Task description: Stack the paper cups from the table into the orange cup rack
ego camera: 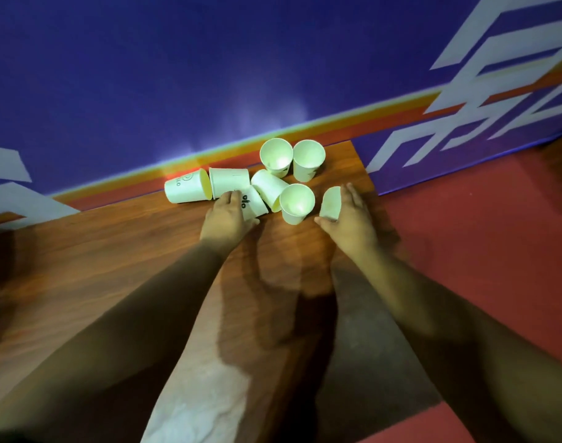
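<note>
1. Here, the paper cups (230, 182) sit in a tight cluster at the far edge of the table (113, 251), close against the wall (177, 75)
2. Three stand upright, mouths up: two far cups (275, 156) side by side at the back, touching, and a near cup (297, 203) between the two hands
3. The leftmost cup (187, 190) lies on its side, long axis roughly left-right, mouth to the right, against the next fallen cup
4. The middle cup (268, 188) also lies down, long axis diagonal, mouth toward the near right, rim just beside the near cup
5. The printed cup (252, 204) lies on its side under the left hand (226, 215), dark lettering on its wall; which way its mouth faces cannot be told
6. Left hand: fingers curved over the printed cup, thumb tucked against its near end, gripping it
7. Right hand (350, 215): fingers wrapped round the far side of the held cup (331, 203), thumb at its near end, clamped on it; the cup is tilted and sits just right of the near cup
8. Around: red floor (481, 235) past the table's right edge; blue wall with an orange stripe along its base; both forearms cast shadows on the wood
</note>
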`<action>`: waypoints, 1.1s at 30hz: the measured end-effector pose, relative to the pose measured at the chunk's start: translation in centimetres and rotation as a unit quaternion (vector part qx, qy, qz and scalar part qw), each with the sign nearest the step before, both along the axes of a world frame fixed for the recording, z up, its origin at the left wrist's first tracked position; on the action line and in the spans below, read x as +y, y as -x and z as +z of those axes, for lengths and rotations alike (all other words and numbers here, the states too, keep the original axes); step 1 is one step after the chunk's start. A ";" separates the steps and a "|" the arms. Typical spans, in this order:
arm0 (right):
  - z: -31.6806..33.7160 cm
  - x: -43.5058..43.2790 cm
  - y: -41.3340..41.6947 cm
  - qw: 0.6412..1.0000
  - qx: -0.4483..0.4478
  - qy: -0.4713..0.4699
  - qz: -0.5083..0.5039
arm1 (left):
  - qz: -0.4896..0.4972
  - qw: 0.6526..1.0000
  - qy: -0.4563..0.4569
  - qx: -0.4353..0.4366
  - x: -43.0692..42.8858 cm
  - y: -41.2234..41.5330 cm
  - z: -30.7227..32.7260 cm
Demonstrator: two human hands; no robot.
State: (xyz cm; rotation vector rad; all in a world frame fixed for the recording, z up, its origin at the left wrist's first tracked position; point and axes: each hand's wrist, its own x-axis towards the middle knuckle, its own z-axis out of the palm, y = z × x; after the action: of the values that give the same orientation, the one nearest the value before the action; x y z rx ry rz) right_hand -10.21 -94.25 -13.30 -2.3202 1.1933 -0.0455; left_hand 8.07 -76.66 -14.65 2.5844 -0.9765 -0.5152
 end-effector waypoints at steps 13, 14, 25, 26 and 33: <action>1.8 6.1 3.0 0.997 -0.075 -0.007 -0.027 | 0.092 0.976 0.115 0.158 5.0 1.6 1.3; 2.1 6.7 3.1 0.997 -0.076 -0.015 -0.029 | 0.101 0.973 0.123 0.166 6.1 1.6 1.9; 8.1 17.0 -3.4 0.990 -0.115 -0.070 0.038 | 0.237 0.890 0.316 0.228 20.6 -0.5 9.5; 8.5 18.7 -4.6 0.990 -0.114 -0.074 0.048 | 0.251 0.886 0.324 0.218 22.5 -0.8 10.3; 10.5 31.8 -11.9 0.978 -0.121 -0.104 0.135 | 0.345 0.874 0.326 0.109 37.7 -4.2 12.6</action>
State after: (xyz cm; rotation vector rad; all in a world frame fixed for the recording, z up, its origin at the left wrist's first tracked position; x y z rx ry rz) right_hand 1.69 -62.41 -2.80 -2.1963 0.7207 -0.0981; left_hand 12.31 -38.94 -2.06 1.9902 -0.0658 -0.2102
